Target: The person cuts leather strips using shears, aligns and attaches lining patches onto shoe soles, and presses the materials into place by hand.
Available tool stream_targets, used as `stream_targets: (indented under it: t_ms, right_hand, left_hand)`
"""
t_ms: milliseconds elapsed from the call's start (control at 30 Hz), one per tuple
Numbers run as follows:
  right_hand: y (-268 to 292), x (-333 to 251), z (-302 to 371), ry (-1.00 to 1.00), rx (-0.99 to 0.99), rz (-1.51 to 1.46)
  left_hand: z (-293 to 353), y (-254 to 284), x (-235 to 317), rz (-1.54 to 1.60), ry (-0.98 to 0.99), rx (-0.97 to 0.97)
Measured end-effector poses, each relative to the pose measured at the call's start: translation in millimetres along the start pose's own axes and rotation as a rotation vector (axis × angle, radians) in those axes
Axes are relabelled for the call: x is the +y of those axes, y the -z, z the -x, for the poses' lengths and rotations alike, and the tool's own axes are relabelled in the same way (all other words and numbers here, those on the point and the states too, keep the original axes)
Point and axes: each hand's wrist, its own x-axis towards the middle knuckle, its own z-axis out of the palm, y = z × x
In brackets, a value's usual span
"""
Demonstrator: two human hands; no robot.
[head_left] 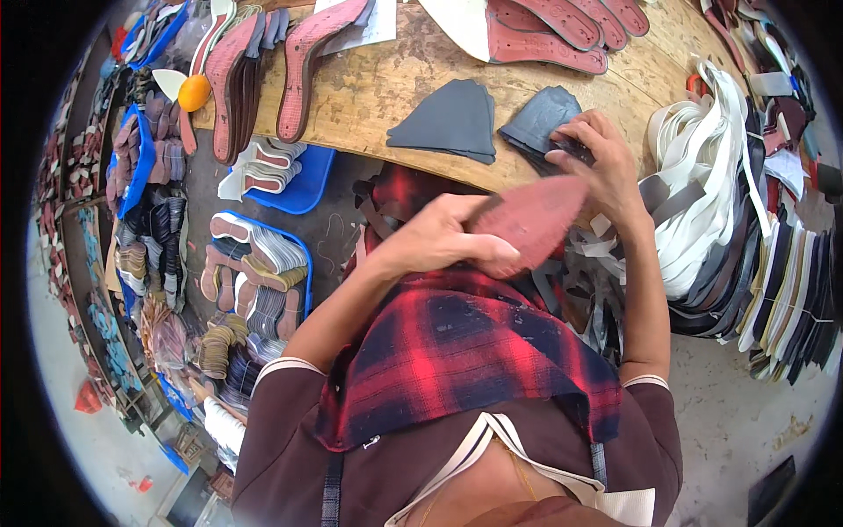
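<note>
My left hand (450, 235) grips a reddish-brown shoe insole (543, 220) by one end, thumb on top, its pointed end turned toward my right arm. At the table's near edge my right hand (608, 162) is bent over a stack of dark grey cut pieces (534, 119). Its fingers are closed on a dark piece (575, 151) at the stack's right side; how many layers they hold is hidden. Just left of it lies a second fanned stack of grey pieces (448, 121).
More reddish insoles (544, 44) lie along the wooden table (386, 83), some overhanging its left edge. An orange (194, 92) sits at far left. Blue trays (309, 180) of insoles stand below left. Bundled white strips (698, 193) hang at right.
</note>
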Motion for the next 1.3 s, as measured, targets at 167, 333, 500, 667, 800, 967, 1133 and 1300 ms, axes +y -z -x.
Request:
stream_targets:
  t_ms: [167,333,500,667,800,967,1133,1300]
  right_hand:
    - [0,4,-2,0.119,-0.099,0.168]
    - [1,19,-12,-0.148,-0.014,-0.487]
    - [36,18,-8,-0.427,0.724,-0.581]
    - [34,-56,21,0.131,0.356,0.127]
    - [25,-77,41,0.087,0.503,-0.020]
    - [13,-78,44,-0.794,0.552,-1.045]
    - [27,-80,33,-0.725,0.745,-1.238]
    - [38,-80,40,-0.681,0.405,-1.271]
  left_hand:
    - [-37,-27,-1,-0.025,-0.143,-0.005]
    - [-54,-30,3,0.280,-0.219,0.114]
    - [-64,-26,-12,0.409,-0.312,0.178]
    - [-52,-17,0,0.232,-0.289,0.194]
    - [-34,-32,17,0.133,-0.377,0.264]
    - [-25,-38,26,0.072,-0.441,0.300]
    - [-18,-25,31,0.383,-0.549,0.489]
    - [6,-43,49,0.044,-0.253,0.168]
